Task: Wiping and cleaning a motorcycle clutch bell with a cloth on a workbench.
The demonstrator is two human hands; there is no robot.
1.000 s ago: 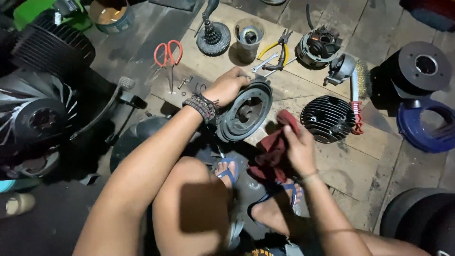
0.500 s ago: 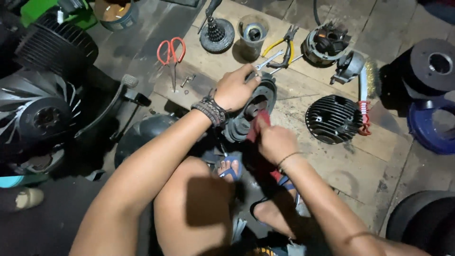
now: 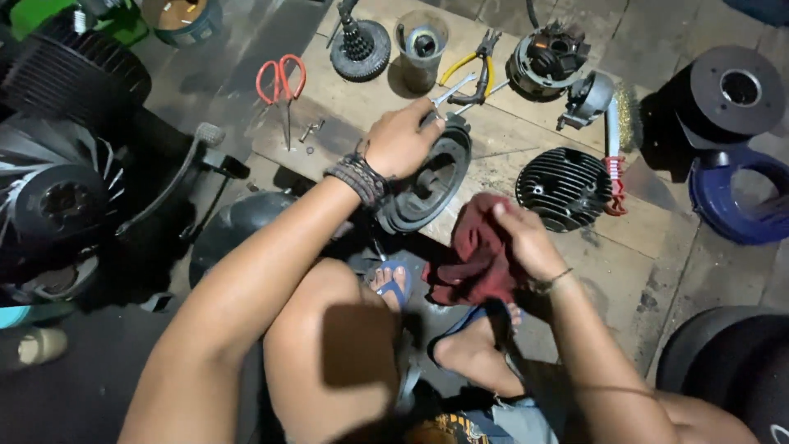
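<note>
On the wooden board, left hand grips the black pulley wheel upright, steadying it; right hand clutches a dark red rag alongside.

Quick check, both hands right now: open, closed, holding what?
Left hand: closed in a grip on the rim of the black round pulley-like part, tilted on edge.
Right hand: closed on the dark red rag.

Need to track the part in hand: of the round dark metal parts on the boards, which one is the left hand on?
The ribbed black wheel under the left hand; the finned cylinder head lies untouched to its right.
</note>
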